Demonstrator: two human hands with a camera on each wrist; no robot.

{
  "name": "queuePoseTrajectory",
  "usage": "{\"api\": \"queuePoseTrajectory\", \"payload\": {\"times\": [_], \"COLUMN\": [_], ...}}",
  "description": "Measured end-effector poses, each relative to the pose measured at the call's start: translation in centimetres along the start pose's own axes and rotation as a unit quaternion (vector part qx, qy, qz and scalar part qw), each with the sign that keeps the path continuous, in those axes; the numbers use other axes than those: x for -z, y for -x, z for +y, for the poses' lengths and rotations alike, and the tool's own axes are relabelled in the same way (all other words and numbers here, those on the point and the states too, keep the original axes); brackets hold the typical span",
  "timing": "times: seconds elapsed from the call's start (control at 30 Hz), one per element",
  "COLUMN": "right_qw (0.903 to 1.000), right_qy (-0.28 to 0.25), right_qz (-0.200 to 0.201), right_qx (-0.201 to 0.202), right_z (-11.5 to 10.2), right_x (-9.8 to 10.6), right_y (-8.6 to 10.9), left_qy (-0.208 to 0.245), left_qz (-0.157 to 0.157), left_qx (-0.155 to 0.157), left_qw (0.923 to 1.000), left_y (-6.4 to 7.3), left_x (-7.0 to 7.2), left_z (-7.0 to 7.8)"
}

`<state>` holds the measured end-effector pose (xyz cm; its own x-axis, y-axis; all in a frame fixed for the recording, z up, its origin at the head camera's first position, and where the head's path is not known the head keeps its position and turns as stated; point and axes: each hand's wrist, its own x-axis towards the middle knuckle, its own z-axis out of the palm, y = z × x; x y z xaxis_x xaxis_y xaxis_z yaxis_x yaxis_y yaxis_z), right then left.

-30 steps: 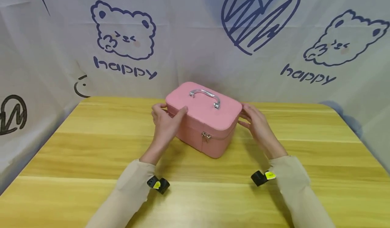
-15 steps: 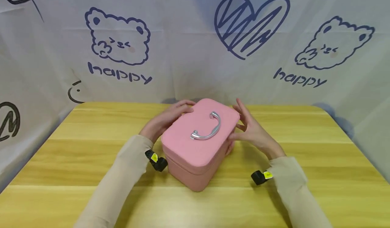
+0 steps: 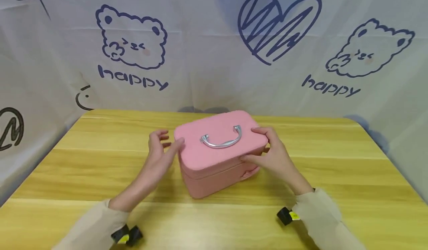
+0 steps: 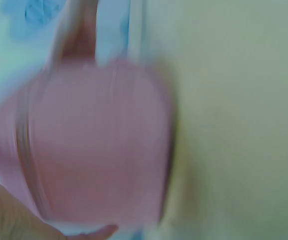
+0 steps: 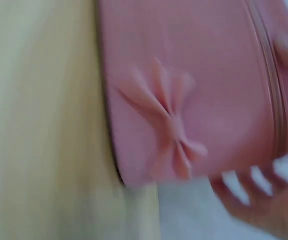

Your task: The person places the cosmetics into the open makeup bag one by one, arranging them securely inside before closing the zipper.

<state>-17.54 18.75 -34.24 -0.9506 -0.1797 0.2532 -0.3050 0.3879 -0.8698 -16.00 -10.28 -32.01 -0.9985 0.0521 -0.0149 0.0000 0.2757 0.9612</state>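
Note:
A pink vanity case [image 3: 220, 131] with a silver handle [image 3: 222, 143] on its lid stands on the wooden table. In the right wrist view a pink bow [image 5: 172, 127] sits on its long side and a zip [image 5: 271, 75] runs below the lid. My right hand [image 3: 275, 159] holds the case's right end, thumb at the lid's front edge and a finger on top. At the left end is my left hand [image 3: 157, 162]; its thumb lies by the lid's corner while its other fingers stand apart from the side. The left wrist view is blurred.
The yellow wood-grain table [image 3: 100, 161] reaches back to a white cloth [image 3: 200, 68] printed with bears, a heart and words. Each sleeve carries a small black wrist camera [image 3: 126, 235].
The case has turned on the table: its clasp has gone from view and the bow side now faces front. My left hand has come from its far side to its left end.

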Motion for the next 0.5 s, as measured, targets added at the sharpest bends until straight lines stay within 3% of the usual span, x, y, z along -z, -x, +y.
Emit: {"api": "queuePoseTrajectory", "payload": {"times": [0.07, 0.17, 0.33, 0.5], "right_qw": [0.9986, 0.9944, 0.9907, 0.9883], "right_qy": [0.029, 0.037, 0.028, -0.041], "right_qz": [0.044, 0.096, 0.123, 0.136], "right_qx": [-0.009, -0.024, -0.051, -0.056], "right_z": [-0.9, -1.5, -1.0, 0.3], "right_x": [-1.2, -2.6, -3.0, -2.5], "right_y": [0.3, 0.5, -0.4, -3.1], "left_qy": [0.011, 0.060, 0.155, 0.168], "left_qz": [-0.011, -0.027, -0.016, -0.006], "left_qx": [-0.011, -0.011, 0.019, 0.040], "left_qw": [0.9998, 0.9978, 0.9876, 0.9850], "left_y": [2.1, 2.6, -1.3, -5.5], "left_x": [-0.5, -1.4, -2.0, -2.3], "left_z": [-0.7, -1.4, -2.1, -2.0]}}
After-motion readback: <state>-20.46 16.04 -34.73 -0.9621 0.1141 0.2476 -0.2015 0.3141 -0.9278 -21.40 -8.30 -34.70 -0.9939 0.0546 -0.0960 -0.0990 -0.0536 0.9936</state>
